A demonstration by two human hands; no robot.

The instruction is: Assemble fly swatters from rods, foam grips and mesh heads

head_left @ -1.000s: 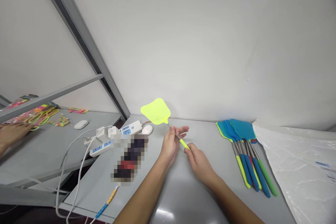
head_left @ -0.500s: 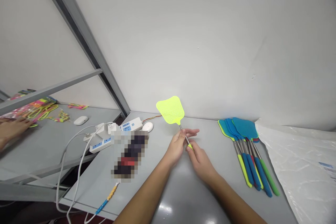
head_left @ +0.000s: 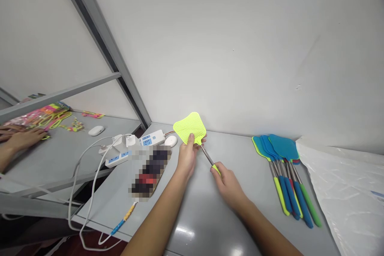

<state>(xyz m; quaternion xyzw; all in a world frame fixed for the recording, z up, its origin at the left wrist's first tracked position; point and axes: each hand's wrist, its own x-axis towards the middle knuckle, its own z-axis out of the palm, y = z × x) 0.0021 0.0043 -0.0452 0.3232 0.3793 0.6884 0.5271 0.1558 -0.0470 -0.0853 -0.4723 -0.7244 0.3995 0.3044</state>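
Note:
A bright yellow-green fly swatter [head_left: 196,126] with a perforated head and a thin metal shaft is held in both hands above the table. My left hand [head_left: 188,156] pinches the lower part of the swatter's head, thumb on the near face and fingers behind it. Lower down, my right hand [head_left: 226,180] is wrapped round the yellow-green grip, hiding most of it. To the right lies a pile of several fly swatters [head_left: 283,148] with blue heads on top and blue, green and yellow-green grips.
White plastic sheeting [head_left: 339,184] covers the table's right side. At left are a power strip [head_left: 153,138] with cables, a white round object [head_left: 171,141] and a pixelated item [head_left: 150,176]. Beyond a metal frame [head_left: 99,40], another person's hands [head_left: 25,138] rest near colourful packets [head_left: 45,116].
My left hand has moved from the shaft up to the swatter's head. More of the metal shaft now shows between my hands, and the head sits slightly further left.

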